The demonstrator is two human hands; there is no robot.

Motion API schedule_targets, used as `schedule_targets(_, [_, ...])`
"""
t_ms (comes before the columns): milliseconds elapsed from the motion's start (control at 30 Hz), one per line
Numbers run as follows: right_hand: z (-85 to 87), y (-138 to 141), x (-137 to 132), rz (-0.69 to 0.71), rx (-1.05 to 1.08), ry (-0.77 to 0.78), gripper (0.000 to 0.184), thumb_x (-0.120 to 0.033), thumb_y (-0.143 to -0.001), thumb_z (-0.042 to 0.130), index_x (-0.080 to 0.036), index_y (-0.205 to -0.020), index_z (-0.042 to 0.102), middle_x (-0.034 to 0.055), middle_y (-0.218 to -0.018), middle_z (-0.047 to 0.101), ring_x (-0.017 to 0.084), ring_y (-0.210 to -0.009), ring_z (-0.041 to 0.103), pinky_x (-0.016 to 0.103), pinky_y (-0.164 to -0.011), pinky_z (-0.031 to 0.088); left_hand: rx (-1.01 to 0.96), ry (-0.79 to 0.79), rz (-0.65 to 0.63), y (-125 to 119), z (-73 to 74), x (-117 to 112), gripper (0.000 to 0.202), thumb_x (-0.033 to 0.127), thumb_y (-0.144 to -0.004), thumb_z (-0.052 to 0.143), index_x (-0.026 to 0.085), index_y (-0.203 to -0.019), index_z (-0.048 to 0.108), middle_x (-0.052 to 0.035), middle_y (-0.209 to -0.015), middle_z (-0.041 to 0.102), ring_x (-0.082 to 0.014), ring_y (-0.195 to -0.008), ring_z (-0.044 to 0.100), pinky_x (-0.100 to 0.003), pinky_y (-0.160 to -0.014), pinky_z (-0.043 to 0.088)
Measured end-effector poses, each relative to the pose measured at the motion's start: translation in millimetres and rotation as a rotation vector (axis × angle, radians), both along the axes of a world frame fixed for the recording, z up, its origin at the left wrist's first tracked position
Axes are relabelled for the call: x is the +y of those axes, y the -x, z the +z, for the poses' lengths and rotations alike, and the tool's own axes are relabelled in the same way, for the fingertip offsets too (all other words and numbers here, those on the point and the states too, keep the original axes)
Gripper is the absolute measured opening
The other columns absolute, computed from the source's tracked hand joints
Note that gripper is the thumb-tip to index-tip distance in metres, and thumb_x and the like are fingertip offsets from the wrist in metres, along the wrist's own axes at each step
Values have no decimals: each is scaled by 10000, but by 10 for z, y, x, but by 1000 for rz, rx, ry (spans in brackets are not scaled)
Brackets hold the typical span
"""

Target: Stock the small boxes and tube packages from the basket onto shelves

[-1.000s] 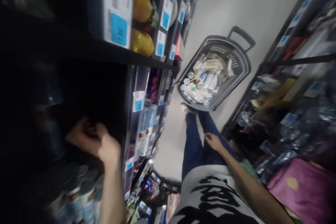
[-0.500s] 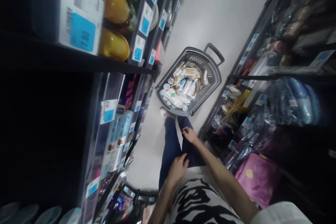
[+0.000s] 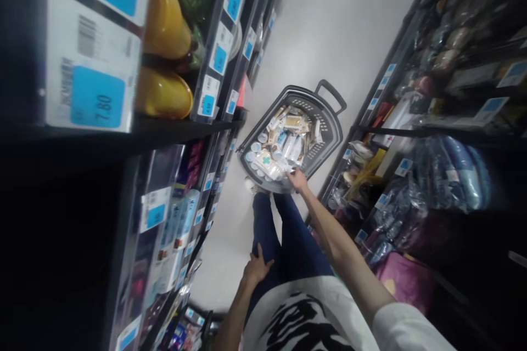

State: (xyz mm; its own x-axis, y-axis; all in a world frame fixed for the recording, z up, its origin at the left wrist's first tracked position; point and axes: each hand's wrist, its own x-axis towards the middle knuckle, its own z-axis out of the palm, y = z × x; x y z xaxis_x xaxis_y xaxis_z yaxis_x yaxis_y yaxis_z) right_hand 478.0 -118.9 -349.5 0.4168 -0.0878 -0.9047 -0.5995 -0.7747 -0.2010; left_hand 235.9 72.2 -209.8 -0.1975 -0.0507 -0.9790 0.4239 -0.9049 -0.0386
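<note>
I look down a shop aisle at my own legs in dark blue trousers. My right hand [image 3: 297,180] is stretched out to the near rim of a grey shopping basket [image 3: 329,137] on the floor, touching the rim or the white tubes and small packs [image 3: 280,145] piled inside; its fingers are too small to read. My left hand [image 3: 256,269] rests flat on my left thigh and holds nothing.
Black shelves line both sides. The left shelving [image 3: 173,131] carries blue price tags, yellow containers [image 3: 162,93] and boxed goods. The right shelving [image 3: 411,126] holds bagged items and a pink pack [image 3: 401,279]. Pale floor [image 3: 337,27] runs beyond the basket.
My left hand came out of the dark left shelf and dropped to my thigh. My right hand left my knee and reached forward to the basket. The view tilted up the aisle.
</note>
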Motion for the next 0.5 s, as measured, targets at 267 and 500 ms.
schedule_targets(267, [-434, -685, 595, 138, -33, 75, 595, -564, -1035, 469, -75, -1374, 486, 263, -1366, 656, 363, -1279, 639, 463, -1063, 488, -60, -47, -91, -65, -143, -166, 820, 357, -1054, 397, -23, -1661, -2, -410, -1520, 428, -387, -1252, 657, -416, -997, 497])
schedule_targets(500, [-293, -633, 580, 99, -38, 207, 726, -562, -883, 683, -104, -1405, 471, 241, -1389, 623, 338, -1224, 670, 421, -1000, 545, -83, -79, -81, -119, -23, -121, 826, 381, -1050, 430, 7, -1673, 36, -373, -1498, 477, -376, -1229, 668, -414, -985, 502])
